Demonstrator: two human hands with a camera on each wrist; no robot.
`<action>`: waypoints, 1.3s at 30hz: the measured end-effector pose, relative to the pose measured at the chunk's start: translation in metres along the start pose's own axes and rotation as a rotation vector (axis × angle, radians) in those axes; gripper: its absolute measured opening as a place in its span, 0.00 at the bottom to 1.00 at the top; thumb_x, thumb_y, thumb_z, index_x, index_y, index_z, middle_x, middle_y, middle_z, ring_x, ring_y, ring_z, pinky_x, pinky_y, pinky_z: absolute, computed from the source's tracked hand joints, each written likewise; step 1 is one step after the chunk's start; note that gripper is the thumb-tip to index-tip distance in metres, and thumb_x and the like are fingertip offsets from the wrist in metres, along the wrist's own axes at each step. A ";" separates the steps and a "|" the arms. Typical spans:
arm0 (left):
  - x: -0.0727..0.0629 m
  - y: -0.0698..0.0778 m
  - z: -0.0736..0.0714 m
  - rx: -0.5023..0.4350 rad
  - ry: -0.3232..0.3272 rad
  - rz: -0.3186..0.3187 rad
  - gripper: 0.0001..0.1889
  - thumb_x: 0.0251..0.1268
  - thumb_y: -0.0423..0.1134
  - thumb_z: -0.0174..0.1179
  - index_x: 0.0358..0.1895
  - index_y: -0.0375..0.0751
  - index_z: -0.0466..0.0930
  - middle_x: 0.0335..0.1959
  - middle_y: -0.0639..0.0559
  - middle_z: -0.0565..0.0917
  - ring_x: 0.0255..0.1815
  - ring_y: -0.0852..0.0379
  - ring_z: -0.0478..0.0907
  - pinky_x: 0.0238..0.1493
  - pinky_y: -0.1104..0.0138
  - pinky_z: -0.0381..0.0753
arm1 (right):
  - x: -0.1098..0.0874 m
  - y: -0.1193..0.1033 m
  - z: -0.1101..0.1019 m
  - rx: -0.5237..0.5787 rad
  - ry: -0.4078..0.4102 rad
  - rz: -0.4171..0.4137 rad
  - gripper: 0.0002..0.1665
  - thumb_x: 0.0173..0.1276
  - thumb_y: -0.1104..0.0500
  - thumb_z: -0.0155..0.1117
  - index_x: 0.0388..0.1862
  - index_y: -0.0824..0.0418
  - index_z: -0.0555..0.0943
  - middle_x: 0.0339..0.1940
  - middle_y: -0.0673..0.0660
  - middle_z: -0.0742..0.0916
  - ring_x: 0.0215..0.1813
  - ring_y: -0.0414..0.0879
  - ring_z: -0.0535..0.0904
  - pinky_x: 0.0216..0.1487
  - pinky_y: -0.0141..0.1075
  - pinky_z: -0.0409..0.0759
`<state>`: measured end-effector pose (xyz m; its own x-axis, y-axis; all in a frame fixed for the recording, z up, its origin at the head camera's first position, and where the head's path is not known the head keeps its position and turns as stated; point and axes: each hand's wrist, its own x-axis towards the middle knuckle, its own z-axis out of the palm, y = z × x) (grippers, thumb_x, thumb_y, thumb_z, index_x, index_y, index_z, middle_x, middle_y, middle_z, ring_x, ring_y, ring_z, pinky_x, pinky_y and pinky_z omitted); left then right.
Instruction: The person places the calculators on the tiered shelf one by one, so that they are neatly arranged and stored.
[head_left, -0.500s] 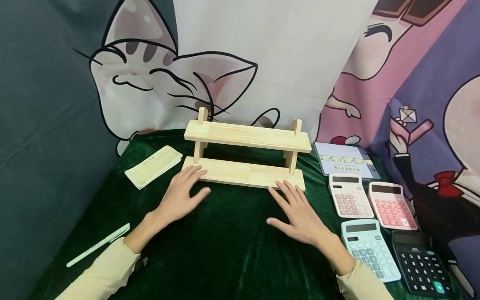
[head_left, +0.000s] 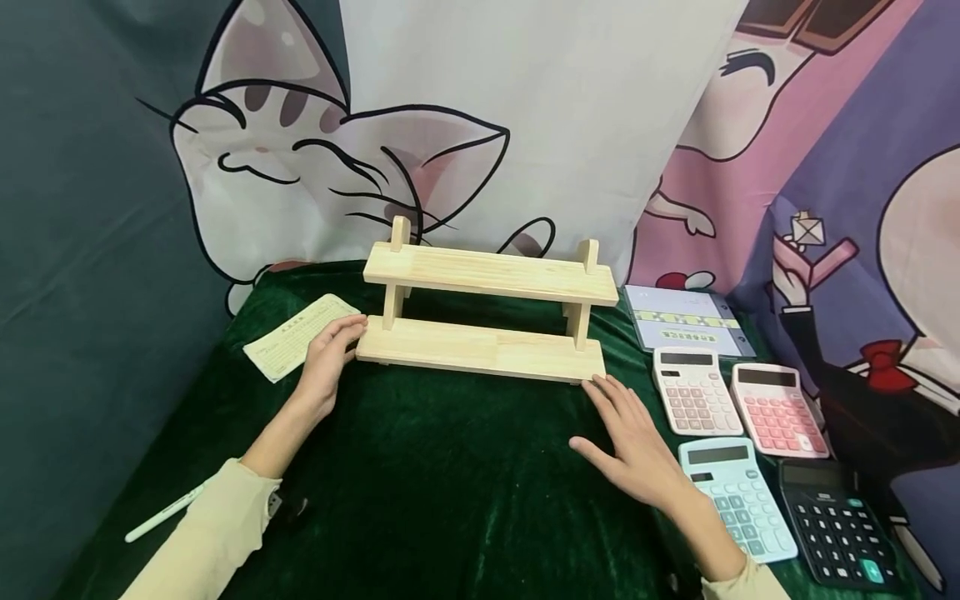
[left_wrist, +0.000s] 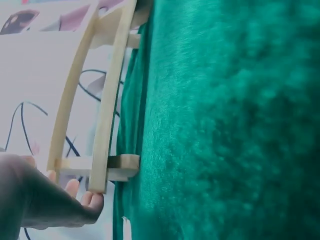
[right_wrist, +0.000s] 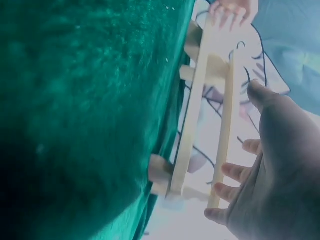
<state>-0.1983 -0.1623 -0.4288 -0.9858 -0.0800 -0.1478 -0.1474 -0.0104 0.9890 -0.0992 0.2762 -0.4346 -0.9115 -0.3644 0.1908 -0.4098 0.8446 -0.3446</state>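
A two-tier rack of pale wood (head_left: pixel 480 350) stands on dark green velvet cloth (head_left: pixel 450 483), its two boards joined by uprights near each end. My left hand (head_left: pixel 324 367) is at the left end of the lower board. Its fingertips touch that end, the fingers slightly bent, as the left wrist view shows with the hand (left_wrist: pixel 45 200) beside the rack. Over on the right, my right hand (head_left: pixel 633 442) has its fingers spread, the tips at the lower board's front right corner. Whether they touch the wood is unclear.
A cream paper booklet (head_left: pixel 288 337) lies beside the left hand, and a pale pen (head_left: pixel 165 510) is partly under the left sleeve. On the right are a notebook (head_left: pixel 686 321) and white (head_left: pixel 697 400), pink (head_left: pixel 780 412), light blue (head_left: pixel 738 508) and black (head_left: pixel 836 525) calculators. Printed curtains hang behind.
My left hand has moved left, from the lower board's front to its left end, beside the booklet. The right hand has shifted right to the front corner. The rack looks nearly unmoved.
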 end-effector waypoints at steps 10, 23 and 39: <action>0.017 -0.017 0.008 -0.287 0.027 -0.168 0.31 0.79 0.41 0.45 0.80 0.47 0.47 0.82 0.45 0.46 0.79 0.52 0.50 0.79 0.56 0.50 | -0.023 0.018 -0.013 0.078 0.083 0.134 0.50 0.67 0.44 0.68 0.81 0.47 0.54 0.79 0.62 0.63 0.79 0.62 0.54 0.72 0.65 0.53; 0.036 -0.055 -0.008 -0.457 -0.135 -0.101 0.30 0.81 0.36 0.45 0.80 0.43 0.48 0.79 0.41 0.51 0.79 0.50 0.51 0.78 0.59 0.53 | -0.051 0.043 -0.026 0.081 0.248 0.225 0.56 0.59 0.52 0.77 0.80 0.54 0.56 0.73 0.73 0.67 0.72 0.72 0.60 0.67 0.69 0.55; 0.036 -0.056 -0.005 -0.390 -0.092 -0.085 0.28 0.80 0.38 0.47 0.78 0.44 0.54 0.68 0.47 0.63 0.76 0.51 0.56 0.77 0.57 0.56 | -0.091 0.069 -0.033 -0.133 0.225 0.548 0.70 0.52 0.36 0.76 0.79 0.69 0.50 0.67 0.81 0.64 0.63 0.79 0.59 0.56 0.69 0.58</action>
<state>-0.2253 -0.1701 -0.4896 -0.9772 0.0269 -0.2107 -0.2042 -0.3915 0.8972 -0.0429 0.3803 -0.4456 -0.9527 0.2170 0.2127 0.1384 0.9330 -0.3321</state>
